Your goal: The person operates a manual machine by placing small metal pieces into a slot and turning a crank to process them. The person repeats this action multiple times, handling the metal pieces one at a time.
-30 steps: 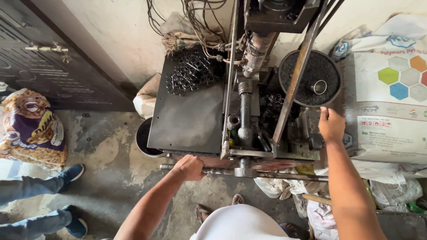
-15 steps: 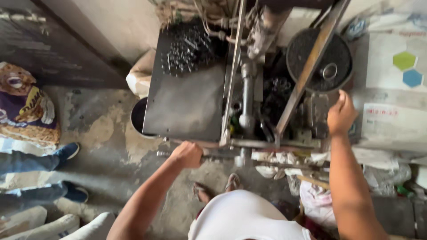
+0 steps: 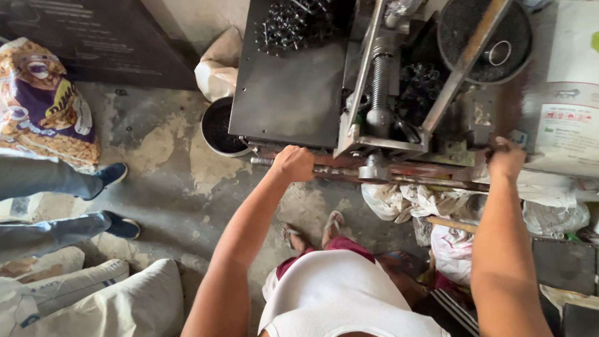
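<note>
A: From the head camera we see our left hand (image 3: 293, 163) with its fingers wrapped tight round the long rusty horizontal steel bar (image 3: 399, 179) that runs along the front edge of the grey metal press machine (image 3: 374, 100).

B: And our right hand (image 3: 506, 160) is at the bar's far end, fingers curled over it. We judge that the two grips sit well apart to give leverage at both ends.

A: The bar lies just below the dark flat steel plate (image 3: 287, 93) of the bench, with the upright threaded screw shaft (image 3: 380, 78) above its middle.

B: We count one bar, one screw shaft, one round black wheel (image 3: 483, 40) at the top right and one heap of small black metal parts (image 3: 292, 25) on the plate.

A: On the concrete floor (image 3: 162, 175) we count one black round bucket (image 3: 221, 128) under the plate's corner, and two dark blue shoes (image 3: 115, 175) of another person at the left.
</note>
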